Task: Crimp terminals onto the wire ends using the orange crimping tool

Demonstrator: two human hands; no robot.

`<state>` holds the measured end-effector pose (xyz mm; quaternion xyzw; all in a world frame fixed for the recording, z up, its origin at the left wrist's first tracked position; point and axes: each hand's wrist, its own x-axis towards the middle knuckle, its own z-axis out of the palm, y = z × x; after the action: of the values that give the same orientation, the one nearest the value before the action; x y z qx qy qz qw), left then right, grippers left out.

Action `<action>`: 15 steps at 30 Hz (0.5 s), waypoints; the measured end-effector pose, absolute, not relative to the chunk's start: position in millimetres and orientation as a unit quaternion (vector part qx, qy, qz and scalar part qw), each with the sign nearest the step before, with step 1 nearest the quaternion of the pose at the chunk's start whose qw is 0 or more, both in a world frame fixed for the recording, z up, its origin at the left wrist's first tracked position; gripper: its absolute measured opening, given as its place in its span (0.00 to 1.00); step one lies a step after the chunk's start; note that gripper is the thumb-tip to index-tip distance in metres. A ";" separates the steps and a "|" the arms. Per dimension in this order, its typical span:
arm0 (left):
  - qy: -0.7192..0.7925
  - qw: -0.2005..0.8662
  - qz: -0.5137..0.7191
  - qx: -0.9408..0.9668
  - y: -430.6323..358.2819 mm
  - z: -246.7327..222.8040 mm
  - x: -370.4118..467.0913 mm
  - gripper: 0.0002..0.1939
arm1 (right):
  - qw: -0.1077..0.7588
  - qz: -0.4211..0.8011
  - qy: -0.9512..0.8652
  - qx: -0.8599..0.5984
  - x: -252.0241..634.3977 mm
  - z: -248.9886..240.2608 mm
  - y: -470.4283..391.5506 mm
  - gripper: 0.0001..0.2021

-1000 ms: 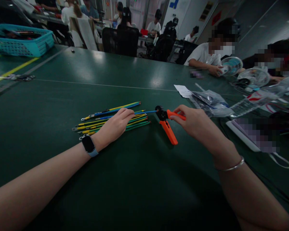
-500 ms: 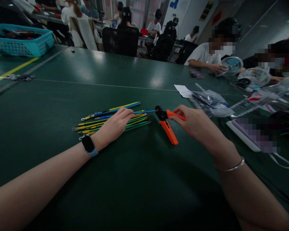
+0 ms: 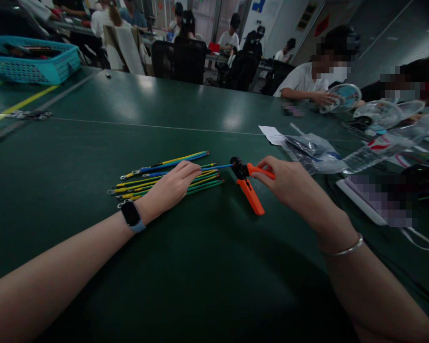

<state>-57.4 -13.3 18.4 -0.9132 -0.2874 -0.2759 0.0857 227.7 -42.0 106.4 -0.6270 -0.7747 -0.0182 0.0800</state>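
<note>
My left hand [image 3: 175,183] is closed in a pinch on a blue wire [image 3: 218,166] above the other wires. The right end of that wire reaches the black head of an orange-handled crimping tool [image 3: 250,196]. My right hand [image 3: 284,178] grips the tool's upper handle, and the lower handle is spread away from it. Under and around my left hand lie several yellow, green and blue wires [image 3: 203,187], some with metal ring ends at the left. The wire's tip inside the tool head is too small to make out.
The green table [image 3: 146,109] carries a turquoise basket [image 3: 53,69] at the far left. At the right are a clear plastic bag [image 3: 312,155], a plastic bottle [image 3: 368,155], a white-edged device [image 3: 364,202], cables and small fans [image 3: 346,97]. People sit around behind.
My left hand has shifted very slightly to the right with the blue wire. My right hand and the tool have hardly moved.
</note>
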 end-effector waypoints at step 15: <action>-0.308 0.070 -0.263 -0.912 -11.3 14.1 -58.2 0.17 | 0.096 -0.046 -0.773 -0.626 220.1 100.0 -48.9 0.13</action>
<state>-58.2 -11.3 14.1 -0.9117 -0.3081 -0.2628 0.0699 220.1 -48.9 100.0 -0.6255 -0.7729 -0.0457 0.0962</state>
